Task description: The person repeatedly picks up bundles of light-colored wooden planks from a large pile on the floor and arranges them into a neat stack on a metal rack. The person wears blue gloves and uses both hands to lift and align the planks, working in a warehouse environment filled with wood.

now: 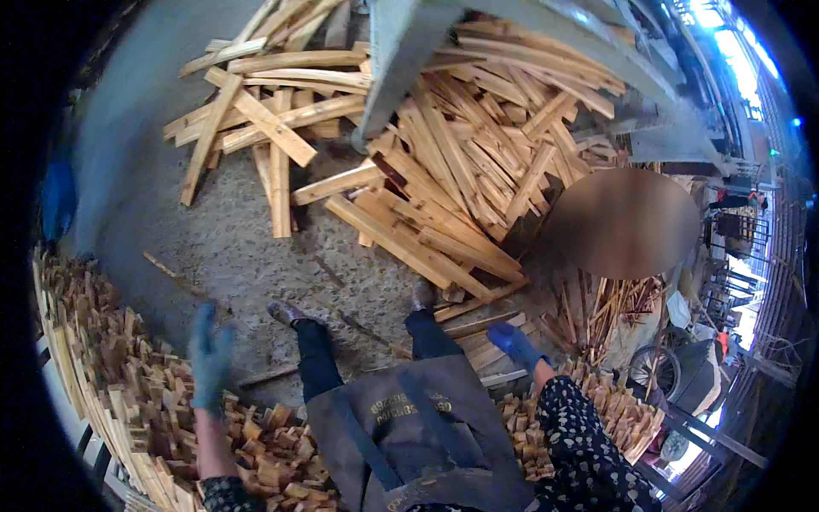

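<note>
My left hand, in a greyish-blue glove, is held out at the left, empty, with its fingers stretched out. It hangs above the near edge of the stacked short wood pieces and the concrete floor. My right hand, in a blue glove, reaches out at the right with its fingers extended and nothing visible in them. Below it in the picture lie some flat boards. In front of my feet is a large loose heap of sawn wooden slats, with several longer slats at its near side.
A grey metal frame stands over the heap. More slats lie crossed at the far left. Thin sticks and a wheeled cart are at the right. Stray sticks lie on the floor. A blurred oval hides part of the right side.
</note>
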`<action>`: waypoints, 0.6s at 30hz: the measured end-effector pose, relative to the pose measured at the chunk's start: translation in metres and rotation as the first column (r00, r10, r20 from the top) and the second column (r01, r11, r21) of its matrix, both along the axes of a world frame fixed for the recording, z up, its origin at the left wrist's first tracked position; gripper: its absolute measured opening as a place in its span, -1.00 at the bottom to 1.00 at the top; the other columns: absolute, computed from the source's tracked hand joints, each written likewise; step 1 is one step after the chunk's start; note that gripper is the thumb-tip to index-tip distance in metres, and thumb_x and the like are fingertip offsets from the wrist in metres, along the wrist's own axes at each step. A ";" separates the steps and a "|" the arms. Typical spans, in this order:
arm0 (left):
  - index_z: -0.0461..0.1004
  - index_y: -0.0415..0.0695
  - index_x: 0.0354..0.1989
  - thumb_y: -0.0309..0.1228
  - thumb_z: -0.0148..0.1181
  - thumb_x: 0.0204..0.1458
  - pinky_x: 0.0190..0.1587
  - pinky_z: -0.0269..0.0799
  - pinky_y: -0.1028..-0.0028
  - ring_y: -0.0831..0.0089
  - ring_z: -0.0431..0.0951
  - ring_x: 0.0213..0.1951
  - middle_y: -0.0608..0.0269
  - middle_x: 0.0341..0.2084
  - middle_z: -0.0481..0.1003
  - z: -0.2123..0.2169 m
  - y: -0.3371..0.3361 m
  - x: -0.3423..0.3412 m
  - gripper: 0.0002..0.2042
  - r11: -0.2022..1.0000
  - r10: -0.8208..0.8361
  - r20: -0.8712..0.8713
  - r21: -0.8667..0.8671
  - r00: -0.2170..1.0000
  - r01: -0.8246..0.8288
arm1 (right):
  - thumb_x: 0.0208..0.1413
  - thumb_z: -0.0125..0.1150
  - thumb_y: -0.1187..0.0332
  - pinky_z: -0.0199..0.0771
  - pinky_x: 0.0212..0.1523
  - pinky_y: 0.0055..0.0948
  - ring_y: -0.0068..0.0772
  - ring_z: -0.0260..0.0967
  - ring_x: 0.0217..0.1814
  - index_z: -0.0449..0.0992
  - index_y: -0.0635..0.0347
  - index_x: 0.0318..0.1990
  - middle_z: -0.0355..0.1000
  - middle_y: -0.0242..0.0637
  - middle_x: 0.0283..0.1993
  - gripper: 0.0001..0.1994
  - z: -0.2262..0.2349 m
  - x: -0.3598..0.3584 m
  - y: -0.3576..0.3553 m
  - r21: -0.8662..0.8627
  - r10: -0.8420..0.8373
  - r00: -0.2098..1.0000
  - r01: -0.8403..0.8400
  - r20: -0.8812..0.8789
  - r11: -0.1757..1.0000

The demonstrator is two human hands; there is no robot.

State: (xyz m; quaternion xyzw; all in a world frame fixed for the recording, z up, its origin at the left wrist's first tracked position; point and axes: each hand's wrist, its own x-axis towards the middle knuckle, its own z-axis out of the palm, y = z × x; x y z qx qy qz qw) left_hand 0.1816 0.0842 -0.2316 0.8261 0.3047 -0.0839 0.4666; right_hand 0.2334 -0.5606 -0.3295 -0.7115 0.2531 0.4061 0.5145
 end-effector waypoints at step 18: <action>0.20 -0.35 0.23 -0.33 0.23 0.10 0.17 0.25 0.48 0.35 0.37 0.11 0.04 0.14 0.32 -0.345 -0.363 0.095 -0.42 0.687 0.066 -0.497 -0.607 0.865 -0.400 | 0.12 0.18 0.29 0.33 0.14 -0.21 -0.06 0.38 0.08 0.38 0.29 0.08 0.43 0.00 0.04 -0.59 -0.259 0.222 0.007 -0.444 0.451 0.576 -0.164 0.682 0.881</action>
